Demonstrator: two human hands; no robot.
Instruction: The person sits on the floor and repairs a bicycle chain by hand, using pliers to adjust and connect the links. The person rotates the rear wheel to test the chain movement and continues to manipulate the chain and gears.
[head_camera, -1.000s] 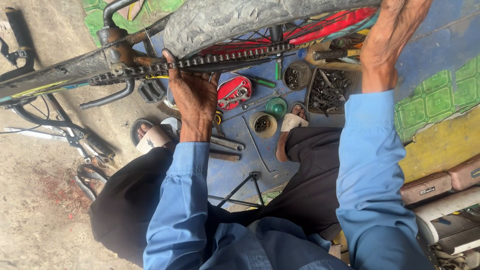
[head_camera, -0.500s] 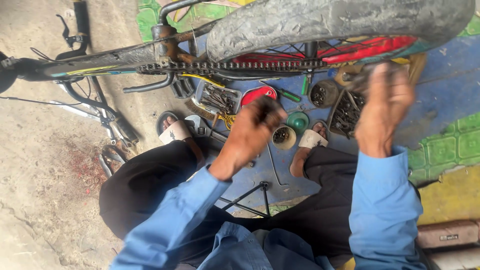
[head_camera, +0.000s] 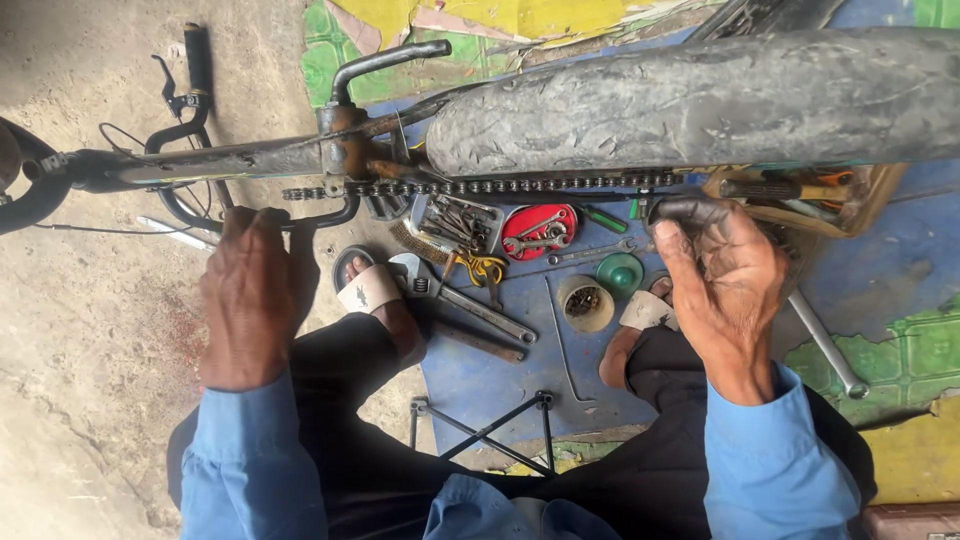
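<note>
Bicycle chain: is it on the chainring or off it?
On, as far as shows. The chain runs taut below the tyre to the crank area; the chainring teeth themselves are hidden.

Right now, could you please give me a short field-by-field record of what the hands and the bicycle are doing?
setting: upturned bicycle frame over a blue mat strewn with tools
left hand: left hand grips the curved pedal crank under the frame
right hand: right hand closes on a dark part by the rear wheel; exactly what part is unclear
chain: chain runs along beneath the tyre
nearby tools: adjustable wrench, red tin, green cap
feet: sandalled foot on the mat's edge
</note>
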